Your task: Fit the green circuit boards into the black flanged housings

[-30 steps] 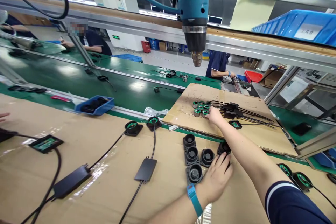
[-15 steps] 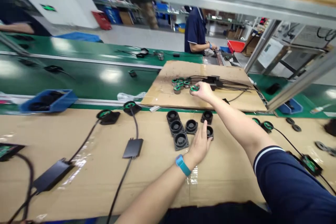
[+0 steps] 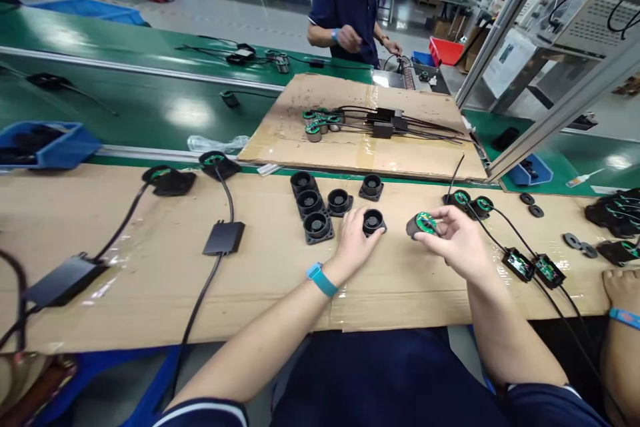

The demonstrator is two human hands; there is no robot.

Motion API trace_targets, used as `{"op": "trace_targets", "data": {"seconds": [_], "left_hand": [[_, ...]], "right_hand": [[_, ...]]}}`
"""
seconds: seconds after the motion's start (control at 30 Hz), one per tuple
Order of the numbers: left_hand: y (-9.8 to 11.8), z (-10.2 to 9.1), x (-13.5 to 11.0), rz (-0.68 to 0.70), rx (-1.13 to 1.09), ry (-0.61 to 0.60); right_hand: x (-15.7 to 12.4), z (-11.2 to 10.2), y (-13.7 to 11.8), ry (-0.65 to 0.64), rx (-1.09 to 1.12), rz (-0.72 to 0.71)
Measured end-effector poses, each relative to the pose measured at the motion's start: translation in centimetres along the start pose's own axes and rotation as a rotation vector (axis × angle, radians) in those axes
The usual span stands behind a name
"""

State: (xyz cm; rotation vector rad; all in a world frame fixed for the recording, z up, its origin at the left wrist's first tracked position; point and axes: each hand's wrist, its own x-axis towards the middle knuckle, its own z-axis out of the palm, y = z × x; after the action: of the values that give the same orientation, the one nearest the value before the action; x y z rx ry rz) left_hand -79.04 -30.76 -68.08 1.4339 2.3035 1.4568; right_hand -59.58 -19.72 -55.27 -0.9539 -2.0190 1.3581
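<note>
From right hand [image 3: 457, 240]: bare tabletop [image 3: 405, 287] at 8 o'clock, room to pass. Held cylinder [image 3: 422, 224] takes up 9–10, cabled round parts [image 3: 461, 199] block 12–1, open circuit boxes [image 3: 519, 264] block 3–4, metal post [image 3: 560, 119] further out 1–2. Left hand [image 3: 353, 243]: housing cluster [image 3: 309, 203] blocks 10, single housing [image 3: 374, 221] right against it at 1–2.

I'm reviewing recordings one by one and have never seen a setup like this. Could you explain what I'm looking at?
There is no robot here: the two bare hands belong to the person wearing the camera. It sits on their head and looks forward and down. The right hand holds a dark cylinder topped with a green circuit board. The left hand touches a black round housing. Five similar housings stand nearby on the cardboard, with cabled black boxes further left. The hand at the right edge belongs to someone else.
</note>
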Motion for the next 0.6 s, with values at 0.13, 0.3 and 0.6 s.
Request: {"op": "trace_targets", "data": {"seconds": [0.13, 0.3, 0.6], "left_hand": [[-0.5, 0.2, -0.4, -0.003, -0.057, 0.023], [-0.5, 0.2, -0.7, -0.058, -0.098, 0.01], [-0.8, -0.9, -1.2, 0.048, -0.23, -0.203]], "right_hand": [[-0.4, 1.9, 4.5, -0.038, -0.162, 0.05], [-0.7, 3.7, 7.7, 0.011, -0.488, -0.094], [-1.0, 4.2, 8.0, -0.093, -0.62, -0.168]]}}
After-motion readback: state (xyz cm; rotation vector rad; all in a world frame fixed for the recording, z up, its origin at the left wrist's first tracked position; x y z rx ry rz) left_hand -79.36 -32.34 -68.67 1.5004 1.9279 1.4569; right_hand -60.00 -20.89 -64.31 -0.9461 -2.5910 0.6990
